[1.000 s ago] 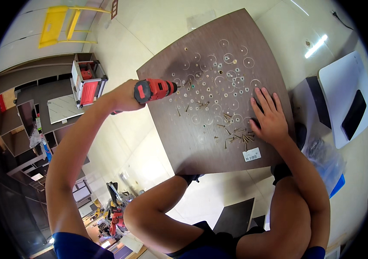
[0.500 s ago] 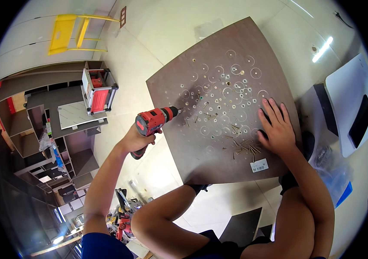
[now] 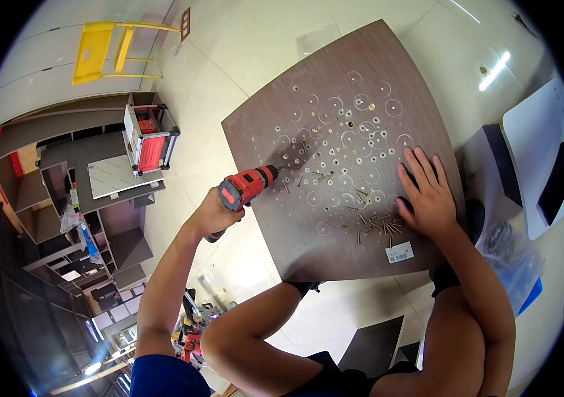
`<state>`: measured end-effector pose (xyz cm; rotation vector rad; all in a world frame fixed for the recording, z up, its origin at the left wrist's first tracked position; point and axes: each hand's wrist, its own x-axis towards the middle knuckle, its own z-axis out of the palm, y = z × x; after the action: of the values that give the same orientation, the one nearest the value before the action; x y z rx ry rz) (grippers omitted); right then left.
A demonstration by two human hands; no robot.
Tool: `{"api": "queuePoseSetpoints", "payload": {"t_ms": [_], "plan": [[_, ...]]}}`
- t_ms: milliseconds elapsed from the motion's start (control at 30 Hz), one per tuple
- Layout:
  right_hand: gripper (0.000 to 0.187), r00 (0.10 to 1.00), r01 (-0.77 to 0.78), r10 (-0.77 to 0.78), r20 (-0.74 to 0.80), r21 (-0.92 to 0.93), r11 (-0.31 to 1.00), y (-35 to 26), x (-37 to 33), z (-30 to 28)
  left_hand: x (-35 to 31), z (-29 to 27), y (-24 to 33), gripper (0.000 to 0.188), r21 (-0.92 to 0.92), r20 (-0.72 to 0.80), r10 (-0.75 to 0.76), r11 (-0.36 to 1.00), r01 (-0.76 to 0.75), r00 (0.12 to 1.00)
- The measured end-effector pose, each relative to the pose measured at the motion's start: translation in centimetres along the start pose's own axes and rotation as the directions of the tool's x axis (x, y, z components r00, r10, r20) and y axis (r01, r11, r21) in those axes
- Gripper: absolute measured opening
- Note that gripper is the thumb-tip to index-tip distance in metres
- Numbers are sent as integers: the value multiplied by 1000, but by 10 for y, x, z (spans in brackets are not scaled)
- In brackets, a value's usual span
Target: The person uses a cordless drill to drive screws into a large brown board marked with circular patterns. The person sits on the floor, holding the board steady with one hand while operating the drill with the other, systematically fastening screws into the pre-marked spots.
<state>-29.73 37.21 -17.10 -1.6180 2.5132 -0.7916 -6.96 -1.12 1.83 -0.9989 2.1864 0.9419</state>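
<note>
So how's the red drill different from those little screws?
The drill is red and black, while the screws look brassy gold. The drill is big and chunky; each screw is small and thin. The drill is held in the left grip, but the screws lie loose on the brown board. There's one drill, but many screws.

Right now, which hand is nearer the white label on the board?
Right: the right hand rests on the board just beyond the white label; the left hand is farther, past the board's left edge, gripping a red drill.
</note>
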Motion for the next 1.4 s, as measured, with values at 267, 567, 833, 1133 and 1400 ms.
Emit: {"api": "queuePoseSetpoints", "payload": {"t_ms": [267,567,833,1133,1400], "plan": [[65,1000,-3,3,-2,9,1000,-1,1,-1,-2,-4,0,55,4,10,-30,1000,30,1000],[65,1000,-6,6,8,10,1000,-3,-1,-2,12,-8,5,49,50,-4,-59,997,59,998],[66,1000,8,-8,-17,-3,1000,-2,-1,-3,33,-38,23,40,252,115,-56,967,25,992],[65,1000,17,-17,-6,-1,1000,-1,-1,-2,33,-42,12,32,262,95,-2,965,-23,995],[65,1000,22,-22,-10,0,1000,-2,0,-3,28,-40,6,39,338,98,101,932,-129,990]]}}
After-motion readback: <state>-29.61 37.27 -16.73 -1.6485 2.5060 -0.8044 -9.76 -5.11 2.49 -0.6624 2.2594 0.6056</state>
